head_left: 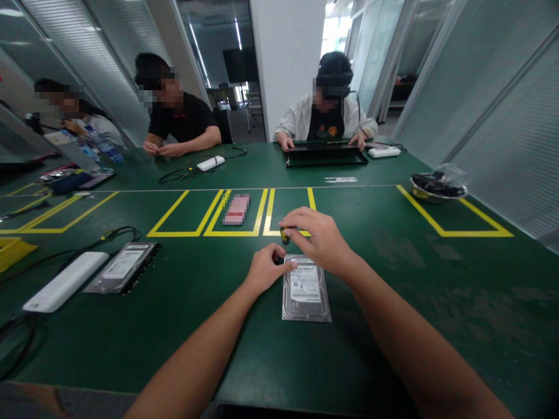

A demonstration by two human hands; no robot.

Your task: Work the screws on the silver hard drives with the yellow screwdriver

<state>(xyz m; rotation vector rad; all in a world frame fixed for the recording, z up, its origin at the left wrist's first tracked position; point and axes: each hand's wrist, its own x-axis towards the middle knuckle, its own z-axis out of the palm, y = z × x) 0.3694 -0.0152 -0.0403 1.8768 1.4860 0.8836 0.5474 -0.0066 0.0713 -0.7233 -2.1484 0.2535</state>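
Observation:
A silver hard drive lies flat on the green table in front of me, label up. My left hand rests at the drive's far left corner, fingers pinched together there. My right hand hovers over the drive's far edge and grips the yellow-and-black handle of a small screwdriver held upright at that corner. The tool's tip is hidden behind my left hand.
A second hard drive and a white power strip lie at left with black cables. Yellow tape boxes mark the table; a pink item sits in one. A metal bowl stands at right. Three people sit across the table.

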